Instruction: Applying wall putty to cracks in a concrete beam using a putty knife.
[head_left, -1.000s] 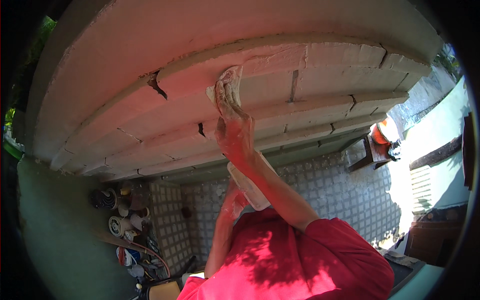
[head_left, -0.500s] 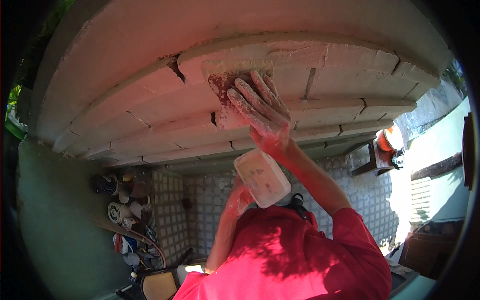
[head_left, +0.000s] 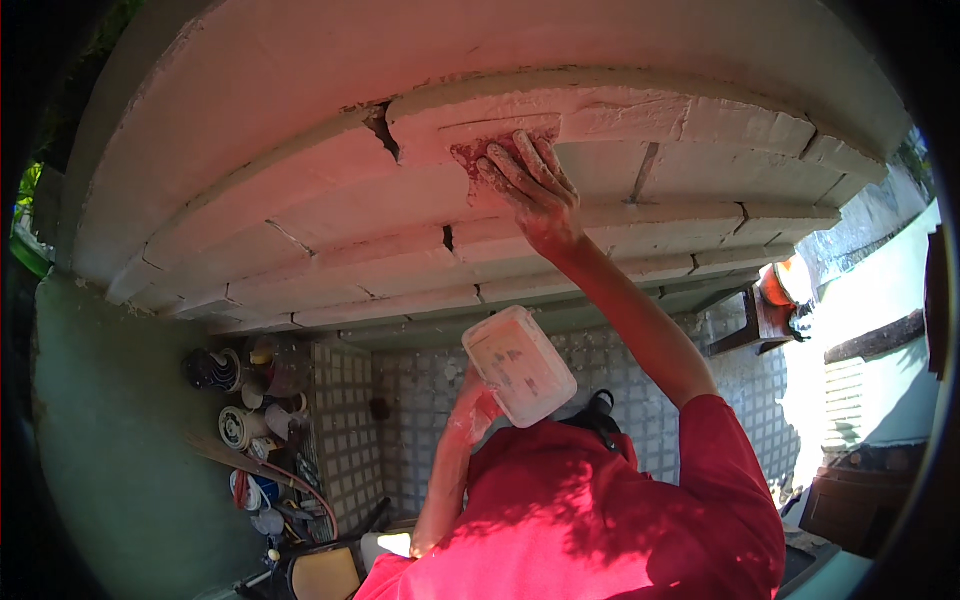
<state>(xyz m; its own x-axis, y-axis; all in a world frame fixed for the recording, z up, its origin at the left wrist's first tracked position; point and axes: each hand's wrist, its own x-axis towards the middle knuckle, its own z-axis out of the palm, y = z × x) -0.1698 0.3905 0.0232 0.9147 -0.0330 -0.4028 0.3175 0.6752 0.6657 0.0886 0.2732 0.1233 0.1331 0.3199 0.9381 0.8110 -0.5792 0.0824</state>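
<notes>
My right hand [head_left: 537, 195], dusted with white, reaches up to the pale block wall [head_left: 620, 165]. Its fingers lie close together over a thin flat sheet [head_left: 473, 158], reddish and smeared with white plaster, pressing it against the wall face just below a ledge. The palm side and most of the sheet's lower part are hidden. Lower down, my left hand [head_left: 473, 408] grips a shallow rectangular plastic tub [head_left: 522, 365] by its left side. The tub's whitish outside shows, with faint dark marks; what is inside cannot be seen.
Dark gaps [head_left: 382, 132] break the wall's stepped courses. Buckets and tubs [head_left: 240, 428] crowd the lower left by a green wall [head_left: 130, 430]. A small bench [head_left: 757, 322] carrying an orange-and-white container [head_left: 787, 283] stands at right on the patterned floor [head_left: 690, 365].
My right hand and the sheet have slid a little to the right and up; the sheet's lower end no longer shows. The tub in my left hand has shifted slightly.
</notes>
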